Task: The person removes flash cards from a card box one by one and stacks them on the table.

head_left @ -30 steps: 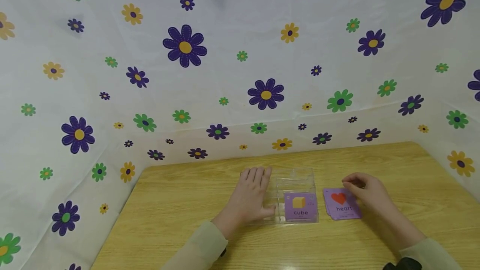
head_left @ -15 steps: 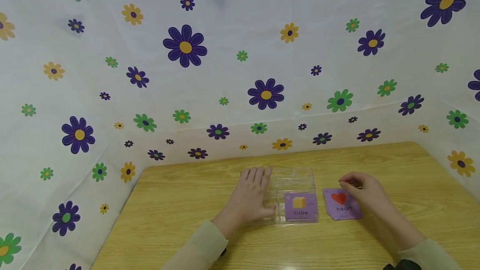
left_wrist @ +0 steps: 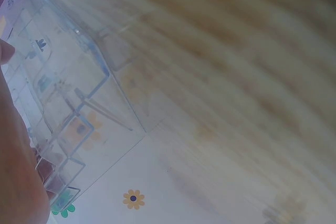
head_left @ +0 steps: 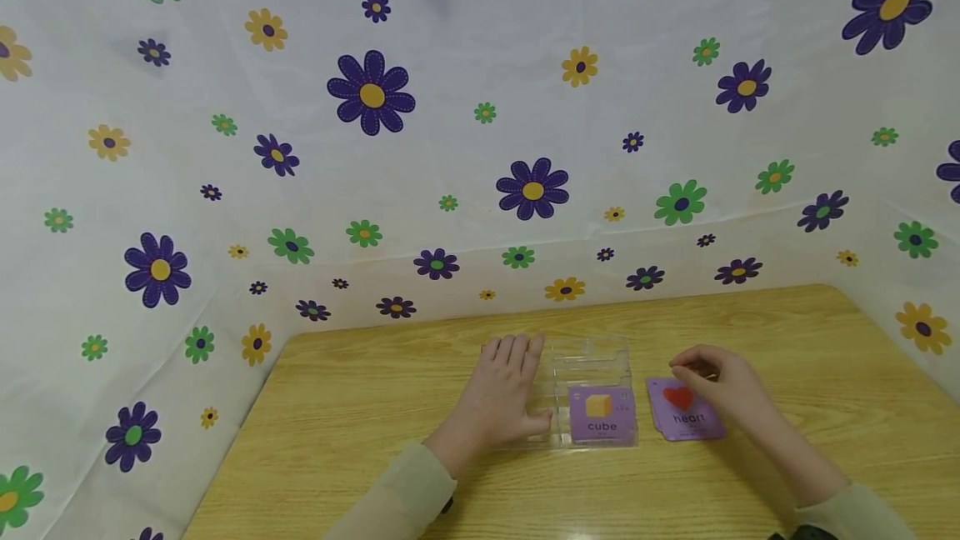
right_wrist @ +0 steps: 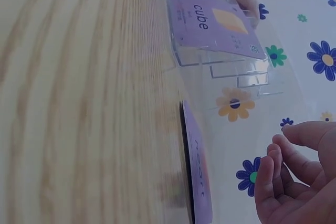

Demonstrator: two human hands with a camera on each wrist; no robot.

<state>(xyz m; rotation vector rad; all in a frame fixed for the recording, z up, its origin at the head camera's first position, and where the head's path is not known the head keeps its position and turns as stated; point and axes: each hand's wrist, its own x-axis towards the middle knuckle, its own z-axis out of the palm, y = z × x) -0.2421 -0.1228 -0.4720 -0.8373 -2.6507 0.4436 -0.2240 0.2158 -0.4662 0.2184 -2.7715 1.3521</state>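
Note:
My left hand [head_left: 495, 394] lies with extended fingers over the left part of a clear plastic stepped card holder [head_left: 588, 369], thumb toward its middle. In the right part of the holder leans a purple card reading "cube" [head_left: 602, 417], with a yellow cube on it. To the right, a small stack of purple cards [head_left: 681, 423] lies on the table, a red heart and "heart" on top. Just above the stack's far right corner hovers my right hand [head_left: 731, 382]. Its fingers are loosely bent with nothing between them, as the right wrist view shows, apart from the card stack [right_wrist: 197, 166].
The wood-grain table [head_left: 360, 440] extends around the holder and cards. A white flower-printed sheet [head_left: 442, 148] hangs behind it and along both sides. Sleeve cuffs [head_left: 420, 473] show on the forearms.
My right hand has drifted slightly left over the card stack. The left hand, the holder and the cards stay where they were.

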